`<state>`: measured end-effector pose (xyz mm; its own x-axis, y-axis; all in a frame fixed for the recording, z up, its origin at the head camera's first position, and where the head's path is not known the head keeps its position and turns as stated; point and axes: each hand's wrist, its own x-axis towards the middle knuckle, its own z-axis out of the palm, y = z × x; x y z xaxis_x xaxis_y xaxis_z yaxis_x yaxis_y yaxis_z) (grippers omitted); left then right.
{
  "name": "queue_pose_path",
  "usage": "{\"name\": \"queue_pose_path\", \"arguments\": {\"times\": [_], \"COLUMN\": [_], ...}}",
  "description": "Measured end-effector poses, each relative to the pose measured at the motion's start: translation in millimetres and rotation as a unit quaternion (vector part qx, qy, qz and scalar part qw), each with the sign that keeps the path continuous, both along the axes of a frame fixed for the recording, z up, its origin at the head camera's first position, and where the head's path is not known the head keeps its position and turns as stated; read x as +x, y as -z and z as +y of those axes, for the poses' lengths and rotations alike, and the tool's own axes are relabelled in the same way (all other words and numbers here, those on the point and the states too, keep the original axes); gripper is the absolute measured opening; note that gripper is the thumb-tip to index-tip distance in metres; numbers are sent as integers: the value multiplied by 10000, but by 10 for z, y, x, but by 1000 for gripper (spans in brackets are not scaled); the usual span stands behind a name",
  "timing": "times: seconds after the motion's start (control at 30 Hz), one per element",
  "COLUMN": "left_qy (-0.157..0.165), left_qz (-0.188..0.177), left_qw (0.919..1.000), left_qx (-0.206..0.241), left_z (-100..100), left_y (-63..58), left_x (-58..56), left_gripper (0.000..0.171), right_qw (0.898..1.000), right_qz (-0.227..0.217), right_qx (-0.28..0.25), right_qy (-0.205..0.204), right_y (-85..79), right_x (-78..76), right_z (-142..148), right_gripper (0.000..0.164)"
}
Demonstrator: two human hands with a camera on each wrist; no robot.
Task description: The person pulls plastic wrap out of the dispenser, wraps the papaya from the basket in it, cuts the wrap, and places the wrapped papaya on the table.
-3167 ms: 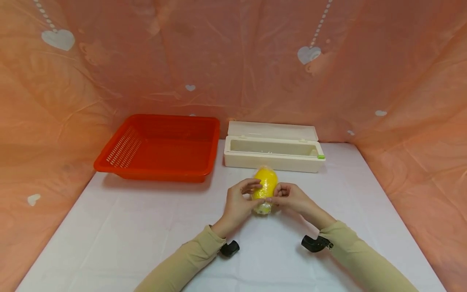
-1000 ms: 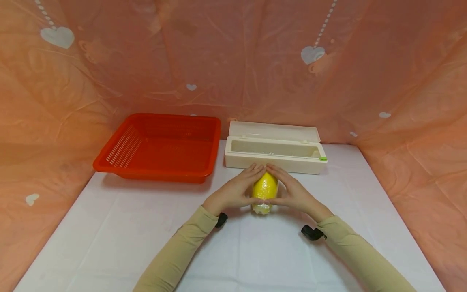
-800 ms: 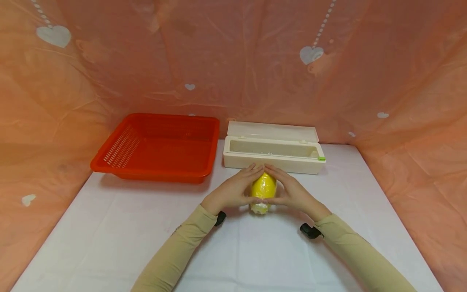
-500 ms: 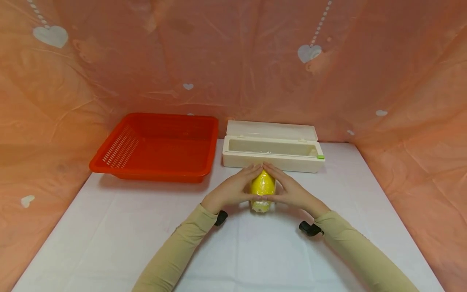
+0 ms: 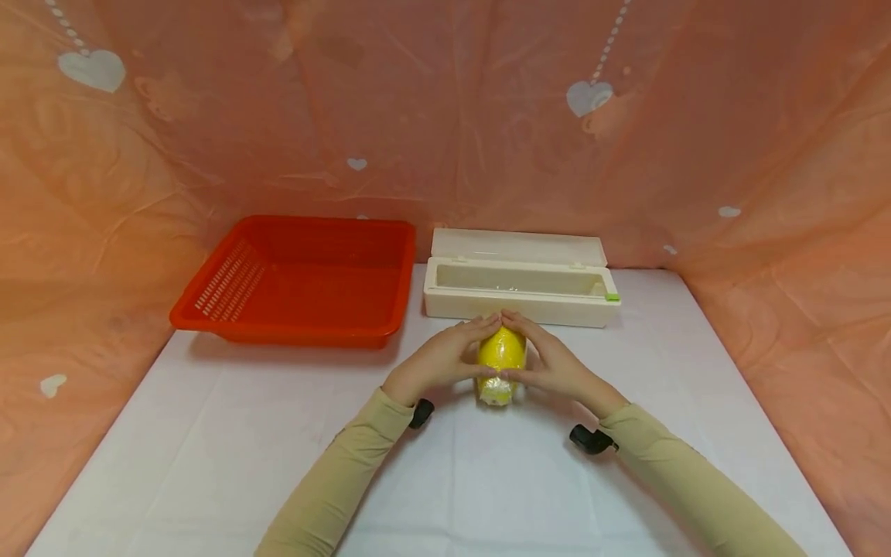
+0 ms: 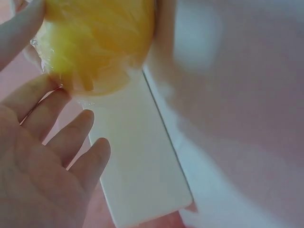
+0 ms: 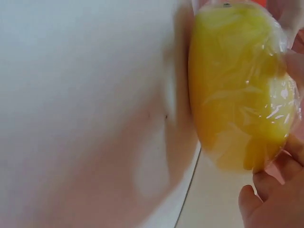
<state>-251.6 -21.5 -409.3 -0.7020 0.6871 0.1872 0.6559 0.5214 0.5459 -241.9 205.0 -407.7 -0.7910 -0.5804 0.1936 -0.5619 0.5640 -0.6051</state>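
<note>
A yellow oval fruit [image 5: 503,350], tightly covered in clear cling film, rests on the white cloth; its exact kind is unclear. My left hand [image 5: 435,360] and right hand [image 5: 560,367] cup it from both sides, fingertips meeting over its far end and thumbs over its near end. From the left wrist, the fruit [image 6: 102,38] shows with left hand [image 6: 42,156] fingertips against the film and the outer fingers free. Seen from the right wrist, the wrapped fruit [image 7: 237,90] has glossy creases, and right hand [image 7: 280,190] fingers touch its far end.
Directly behind the fruit stands a long white cling film dispenser [image 5: 518,308], lid raised, with a green slider [image 5: 612,297] at its right end. A red plastic basket [image 5: 299,340] stands at the back left. Pink curtain [image 5: 459,116] encloses the table's back and sides.
From bent fingers pinching near the fruit's close end, both hands have spread around its sides, with fingertips now meeting at the far end. Over the last second they hardly move.
</note>
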Motion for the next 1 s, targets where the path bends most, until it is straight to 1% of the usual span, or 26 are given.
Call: {"name": "queue_pose_path", "arguments": {"times": [0.13,0.23,0.3,0.37,0.43,0.5,0.57,0.67,0.73,0.8,0.83,0.9,0.97,1.0], "left_qy": [-142,-84,18,138,178,149,83,-29,-90,-162,-194,-203,-201,-192], "left_qz": [172,192,137,-5,-144,-233,-248,-304,-380,-507,-556,-621,-631,-621], "left_qw": [9996,9997,9999,9999,9997,9996,9995,9994,9990,9982,9979,9973,9970,9970], "left_qx": [-152,-142,-94,-15,40,99,148,191,232,264,280,349,406,416], "left_z": [-2,-8,-11,-11,-12,-12,-14,-21,-28,-36,-38,-44,-51,-53], "left_y": [-56,-55,-35,-7,13,25,39,53,73,88,96,106,108,109], "left_x": [9,0,-7,-8,-5,-6,-9,-22,-36,-38,-37,-30,-16,-9], "left_gripper": [80,82,82,82,82,82,83,83,84,84,85,85,84,83], "right_qw": [10000,10000,9998,9993,9982,9971,9969,9962,9940,9886,9842,9751,9639,9582], "right_qz": [45,-39,-149,-370,-576,-717,-737,-772,-962,-1378,-1633,-2075,-2488,-2666], "right_qx": [27,56,43,-31,-130,-231,-242,-225,-215,-367,-464,-574,-726,-778], "right_qy": [20,73,91,73,42,49,145,348,470,483,494,525,603,680], "right_y": [-14,-11,-4,2,4,-2,-7,-14,-7,-62,-69,-54,-33,16], "right_x": [-23,-23,-18,-12,-11,-11,-7,-2,3,39,47,48,32,4], "right_z": [-15,-16,-9,5,23,47,73,108,126,115,114,118,116,126], "right_gripper": [76,79,82,87,93,97,99,96,94,91,90,87,83,81]}}
